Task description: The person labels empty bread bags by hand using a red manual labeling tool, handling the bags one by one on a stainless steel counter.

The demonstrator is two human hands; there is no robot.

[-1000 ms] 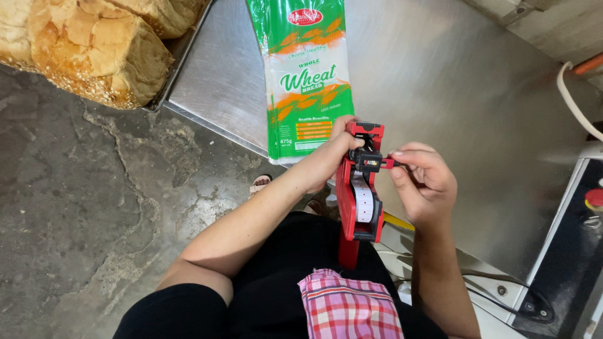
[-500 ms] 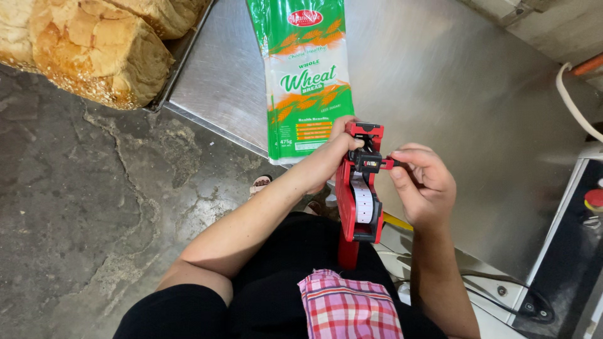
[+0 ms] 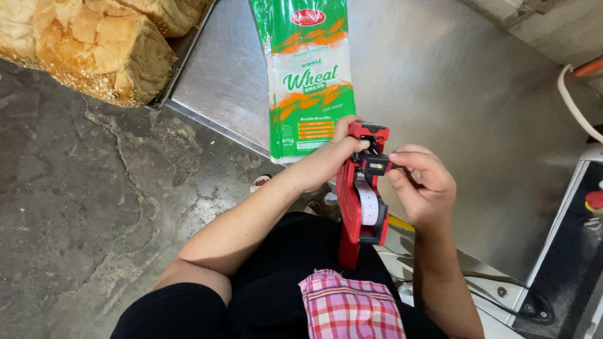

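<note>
Over the near edge of a steel surface (image 3: 440, 81), at the person's lap: one red label gun (image 3: 361, 188), held upright with its handle pointing down toward the body and a white label strip showing on its face.

Left hand (image 3: 326, 163) — wrapped around the upper body of the label gun from the left, fingers (image 3: 355, 145) closed over the top by the head of the tool. Firm hold.

Right hand (image 3: 422, 185) — at the right side of the label gun, fingers (image 3: 405, 157) curled and pinched on the small black dial block near the top; thumb tip touching it from below. How hard they press cannot be told.

Bread bag (image 3: 309, 75) — green, white and orange printed plastic, flat on the steel surface just beyond the left hand, long side running away from the person, its near end reaching the surface's edge.

Loaves (image 3: 94, 50) — crusty brown bread, unwrapped, in a tray at the upper left, well apart from the hands.

Checked cloth (image 3: 352, 311) — red and white, lying on the lap below the label gun's handle.

Floor (image 3: 75, 207) — rough grey concrete on the left.

Cable (image 3: 568, 107) — pale, at the right margin.
</note>
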